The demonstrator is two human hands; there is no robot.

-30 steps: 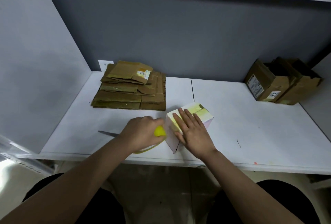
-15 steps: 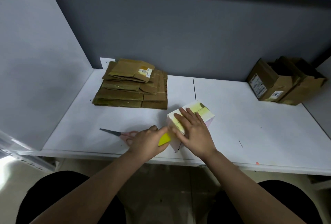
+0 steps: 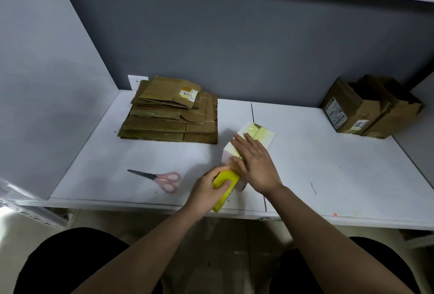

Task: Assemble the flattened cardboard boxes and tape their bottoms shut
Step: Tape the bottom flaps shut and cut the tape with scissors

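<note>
The desk (image 3: 328, 164) is showing a smooth, matt white surface. The flattened boxes (image 3: 171, 115) are looking like rough brown cardboard, with some glossy tape strips shining on them. The small box (image 3: 263, 136) is appearing as smooth white card under yellowish tape. The scissors (image 3: 159, 178) are having metal blades and pink plastic handles.

Both forearms are bare to the frame edge, and dark trousers cover both thighs (image 3: 77, 260).

bare table (image 3: 317, 164) right of box (image 3: 267, 137), scissors (image 3: 162, 179) left
</note>
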